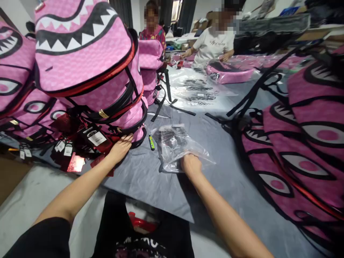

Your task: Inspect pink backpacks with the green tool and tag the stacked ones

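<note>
At the base of a tall stack of pink backpacks (88, 53), my left hand (122, 147) reaches forward with its fingers stretched out against the lowest bag. Red and black hang tags (96, 139) dangle beside that wrist. My right hand (191, 165) is closed in a fist on the near right part of a clear plastic bag (174, 141), which lies crumpled on the grey-covered table (150, 186). Its fingertips are turned away from view. Between my hands and a little farther off lies a green and black marker (151, 142).
More pink backpacks (309, 136) are piled at the right, straps trailing onto the table. Flat clear bags (199, 87) lie farther back. Across the table, a person in a white shirt (215, 43) handles wrapped pink bags (231, 73); another person (153, 32) is behind the stack.
</note>
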A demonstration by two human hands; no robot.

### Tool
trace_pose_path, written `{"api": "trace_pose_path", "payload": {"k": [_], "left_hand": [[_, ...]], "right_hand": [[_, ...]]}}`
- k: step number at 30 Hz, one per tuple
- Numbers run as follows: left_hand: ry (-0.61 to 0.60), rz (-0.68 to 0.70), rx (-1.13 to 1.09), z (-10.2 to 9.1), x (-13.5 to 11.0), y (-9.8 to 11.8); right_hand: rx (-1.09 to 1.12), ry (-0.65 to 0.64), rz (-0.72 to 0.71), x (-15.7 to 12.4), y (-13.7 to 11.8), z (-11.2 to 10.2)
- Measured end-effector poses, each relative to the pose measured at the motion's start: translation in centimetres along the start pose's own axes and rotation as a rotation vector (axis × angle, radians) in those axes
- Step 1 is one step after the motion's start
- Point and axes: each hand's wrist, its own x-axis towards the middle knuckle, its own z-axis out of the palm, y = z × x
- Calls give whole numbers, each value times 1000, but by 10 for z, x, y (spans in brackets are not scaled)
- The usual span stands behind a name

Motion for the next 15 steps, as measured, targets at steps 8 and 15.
{"api": "trace_pose_path", "payload": {"k": [8,15], "left_hand": [[-6,13,-59,10,-27,-56],[73,-23,24,-32,-67,-56]], "right_hand": [[-34,-8,-145,-60,-57,-36],[110,24,-292,17,-155,-17]]}}
